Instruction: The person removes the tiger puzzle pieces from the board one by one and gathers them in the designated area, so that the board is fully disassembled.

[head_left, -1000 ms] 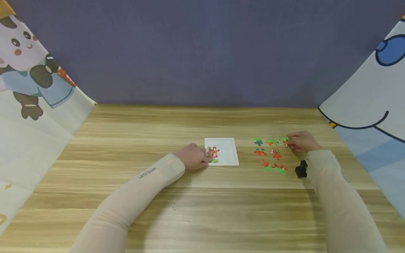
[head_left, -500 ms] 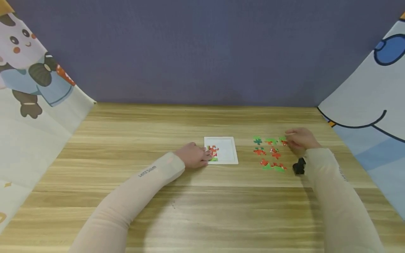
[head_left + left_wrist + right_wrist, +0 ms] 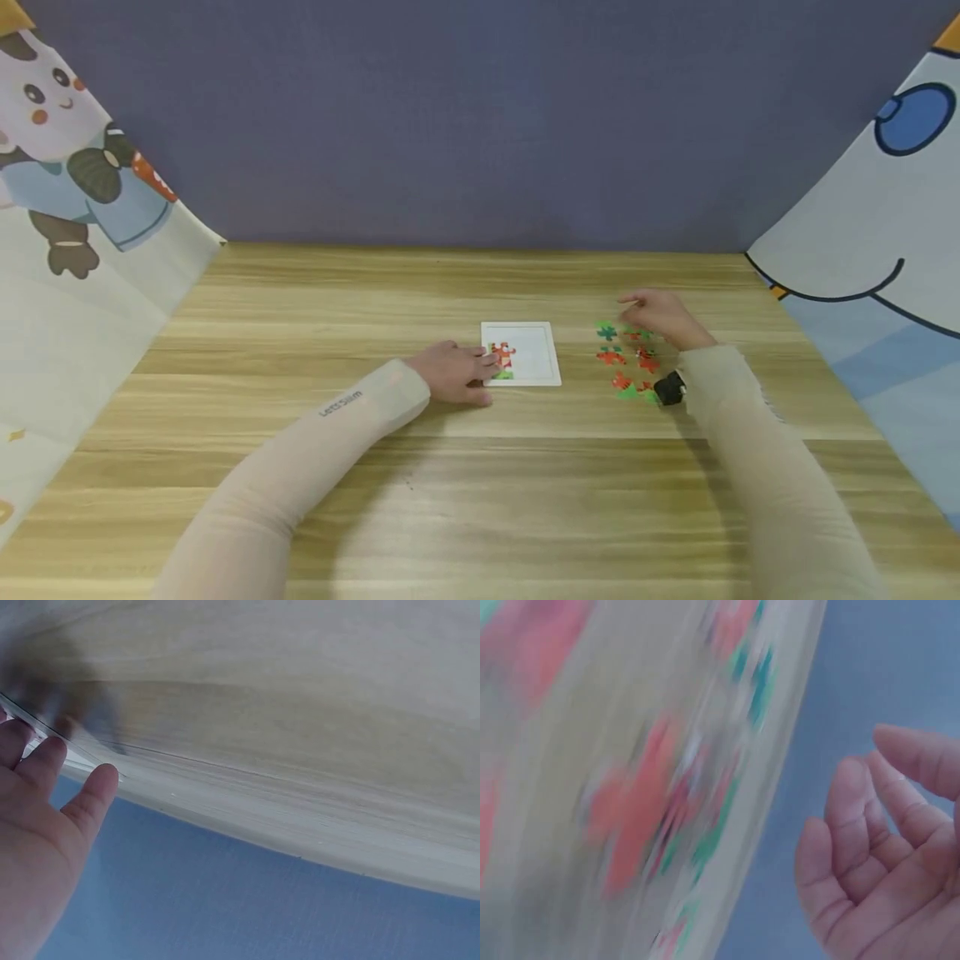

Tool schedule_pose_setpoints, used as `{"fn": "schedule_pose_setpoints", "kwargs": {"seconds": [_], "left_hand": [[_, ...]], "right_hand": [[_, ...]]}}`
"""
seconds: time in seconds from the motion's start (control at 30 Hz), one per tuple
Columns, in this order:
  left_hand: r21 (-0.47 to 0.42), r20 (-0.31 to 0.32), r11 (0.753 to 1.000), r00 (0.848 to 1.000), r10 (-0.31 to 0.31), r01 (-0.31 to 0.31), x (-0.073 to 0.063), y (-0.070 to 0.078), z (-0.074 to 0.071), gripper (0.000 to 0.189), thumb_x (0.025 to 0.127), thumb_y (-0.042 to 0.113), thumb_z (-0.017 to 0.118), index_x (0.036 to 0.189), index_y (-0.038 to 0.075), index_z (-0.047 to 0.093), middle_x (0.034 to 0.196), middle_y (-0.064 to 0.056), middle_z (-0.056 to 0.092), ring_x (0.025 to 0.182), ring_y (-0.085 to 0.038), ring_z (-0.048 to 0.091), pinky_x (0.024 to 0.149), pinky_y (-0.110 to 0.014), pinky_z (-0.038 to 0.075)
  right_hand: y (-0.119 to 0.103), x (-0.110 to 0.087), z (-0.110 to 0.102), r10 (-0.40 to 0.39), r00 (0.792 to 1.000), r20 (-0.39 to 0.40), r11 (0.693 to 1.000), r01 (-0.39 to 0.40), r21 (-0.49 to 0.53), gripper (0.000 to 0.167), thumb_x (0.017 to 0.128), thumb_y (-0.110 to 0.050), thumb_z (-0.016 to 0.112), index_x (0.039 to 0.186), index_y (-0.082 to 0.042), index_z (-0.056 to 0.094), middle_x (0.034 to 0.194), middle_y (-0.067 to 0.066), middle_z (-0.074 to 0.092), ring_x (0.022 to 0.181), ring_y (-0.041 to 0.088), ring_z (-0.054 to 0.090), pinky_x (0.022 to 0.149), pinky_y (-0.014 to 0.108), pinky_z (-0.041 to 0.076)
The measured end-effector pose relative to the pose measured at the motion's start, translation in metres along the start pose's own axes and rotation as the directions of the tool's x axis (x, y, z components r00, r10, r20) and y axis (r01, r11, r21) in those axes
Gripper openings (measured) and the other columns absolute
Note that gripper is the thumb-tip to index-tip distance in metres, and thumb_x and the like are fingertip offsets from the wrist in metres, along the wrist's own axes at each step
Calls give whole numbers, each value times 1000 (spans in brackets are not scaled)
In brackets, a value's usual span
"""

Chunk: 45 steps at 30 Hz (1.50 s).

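A white puzzle tray (image 3: 536, 354) lies on the table, with joined orange and green jigsaw pieces (image 3: 502, 350) along its left side. The fingers of my left hand (image 3: 448, 372) rest on the tray's left edge, the thumb beside its near corner. To the right, my right hand (image 3: 662, 317) hovers above the back row of loose jigsaw pieces, partly covering it. Its fingers are loosely bent, and the right wrist view shows nothing held between them. Visible loose pieces include a green one (image 3: 607, 332) and an orange one (image 3: 611, 357); motion blurs them in the right wrist view.
A black wrist camera (image 3: 670, 388) under the right wrist hides part of the nearest row of pieces. A grey-blue partition (image 3: 480, 125) stands behind the wooden table (image 3: 480, 500), and printed cartoon cloths flank both sides.
My right hand has moved left from beside the back right piece to above the back row. My left hand stays at the tray, with its thumb now spread further from the fingers.
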<state>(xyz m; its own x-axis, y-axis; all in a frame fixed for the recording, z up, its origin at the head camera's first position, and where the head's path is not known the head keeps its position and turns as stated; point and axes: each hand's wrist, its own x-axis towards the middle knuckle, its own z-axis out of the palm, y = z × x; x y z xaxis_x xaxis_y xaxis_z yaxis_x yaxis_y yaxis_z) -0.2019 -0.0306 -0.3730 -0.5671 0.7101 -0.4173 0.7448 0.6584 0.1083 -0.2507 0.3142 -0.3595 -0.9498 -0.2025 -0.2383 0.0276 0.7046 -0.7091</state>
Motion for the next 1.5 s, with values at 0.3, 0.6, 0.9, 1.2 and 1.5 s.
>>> {"fn": "schedule_pose_setpoints", "kwargs": {"seconds": [0.3,0.6,0.9,1.2,1.5], "left_hand": [[-4,19,1000,1000,-11,11,-1,3,-1,70,95,56,46,152,18,30,156,2,24,144,-20,20,111,-50,25],[-1,8,1000,1000,-9,9,-1,0,2,71,95,56,47,152,17,30,157,2,22,144,-19,19,111,-49,25],[-20,-3,1000,1000,-17,17,0,0,4,71,94,56,48,151,18,31,156,3,24,144,-19,20,111,-49,26],[-25,-9,1000,1000,-6,6,0,-1,3,68,96,54,48,151,19,32,154,2,28,143,-20,22,110,-50,27],[-35,-1,999,1000,-10,10,0,0,0,67,96,53,48,151,19,31,154,3,28,143,-20,22,110,-51,26]], "right_hand": [[-35,9,34,-178,983,38,977,181,-116,36,93,-7,57,127,4,59,115,24,61,89,28,59,77,42,50],[-63,10,58,-297,952,75,928,306,-211,33,89,-2,62,120,8,62,98,18,66,79,25,57,76,42,47],[-82,6,78,-359,922,144,811,385,-440,31,90,-10,66,120,0,66,91,10,67,68,17,56,64,35,47],[-92,5,94,-438,861,258,610,496,-618,28,89,-14,68,116,-7,69,115,11,67,99,25,65,82,40,53],[-98,11,102,-395,860,323,598,507,-620,28,90,-14,67,117,-9,69,119,10,66,107,26,63,88,43,51]]}}
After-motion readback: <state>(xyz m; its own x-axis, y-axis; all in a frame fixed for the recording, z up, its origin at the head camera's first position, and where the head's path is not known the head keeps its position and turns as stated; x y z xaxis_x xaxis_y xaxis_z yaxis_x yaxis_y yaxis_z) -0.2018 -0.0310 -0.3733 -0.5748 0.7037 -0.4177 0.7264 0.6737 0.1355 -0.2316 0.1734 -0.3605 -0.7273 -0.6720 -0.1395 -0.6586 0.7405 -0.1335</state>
